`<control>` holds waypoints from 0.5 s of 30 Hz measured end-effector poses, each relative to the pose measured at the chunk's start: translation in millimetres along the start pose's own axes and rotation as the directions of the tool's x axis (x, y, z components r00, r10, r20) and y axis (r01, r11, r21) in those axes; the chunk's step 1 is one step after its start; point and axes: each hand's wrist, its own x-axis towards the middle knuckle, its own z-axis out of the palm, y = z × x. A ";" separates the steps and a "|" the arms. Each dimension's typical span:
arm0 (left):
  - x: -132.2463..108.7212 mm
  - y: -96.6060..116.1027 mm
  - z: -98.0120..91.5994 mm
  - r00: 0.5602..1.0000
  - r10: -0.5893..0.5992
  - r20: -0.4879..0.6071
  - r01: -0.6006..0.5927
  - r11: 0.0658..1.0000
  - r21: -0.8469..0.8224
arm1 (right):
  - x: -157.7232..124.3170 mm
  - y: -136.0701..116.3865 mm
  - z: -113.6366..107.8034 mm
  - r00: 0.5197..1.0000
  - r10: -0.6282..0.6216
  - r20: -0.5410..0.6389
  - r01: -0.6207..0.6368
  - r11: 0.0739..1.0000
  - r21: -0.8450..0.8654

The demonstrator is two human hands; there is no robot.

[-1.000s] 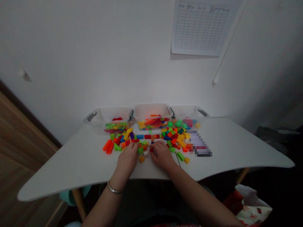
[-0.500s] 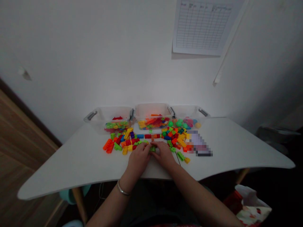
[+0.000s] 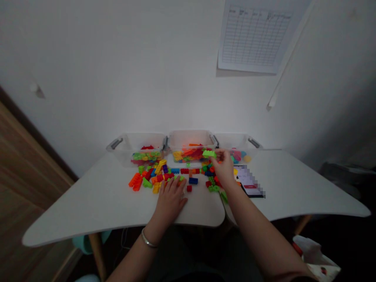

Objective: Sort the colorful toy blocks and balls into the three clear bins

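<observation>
Nearest, on the white worktop (image 3: pixel 73 207), the left hand (image 3: pixel 170 199), fingers (image 3: pixel 177 187) open and spread, resting flat, just below a loose heap of plastic building bricks (image 3: pixel 158 176). A yellow brick (image 3: pixel 156 188) close beside them. To the right, a dark red brick (image 3: pixel 189 188) and a blue brick (image 3: pixel 193 180), touching neither hand. Farther off, the right hand (image 3: pixel 223 166), fingertips (image 3: pixel 217 154) closed on the end of a lime-green brick (image 3: pixel 209 154), lifted clear of the worktop in front of the middle clear plastic bin (image 3: pixel 190 138).
</observation>
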 end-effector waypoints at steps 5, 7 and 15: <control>4.9 0.0 2.2 0.997 -0.066 -0.030 0.065 0.997 -0.030 | 59.7 5.6 -0.6 0.999 0.021 -0.036 -0.024 0.995 -0.097; 4.5 -0.5 3.2 0.996 -0.085 -0.034 0.083 0.996 -0.043 | 71.7 11.4 3.7 1.000 0.004 0.013 -0.001 0.980 -0.199; 2.7 -1.5 1.6 0.996 -0.076 -0.039 0.072 0.993 -0.096 | 80.8 13.2 12.2 0.925 -0.156 0.346 0.357 0.669 -0.652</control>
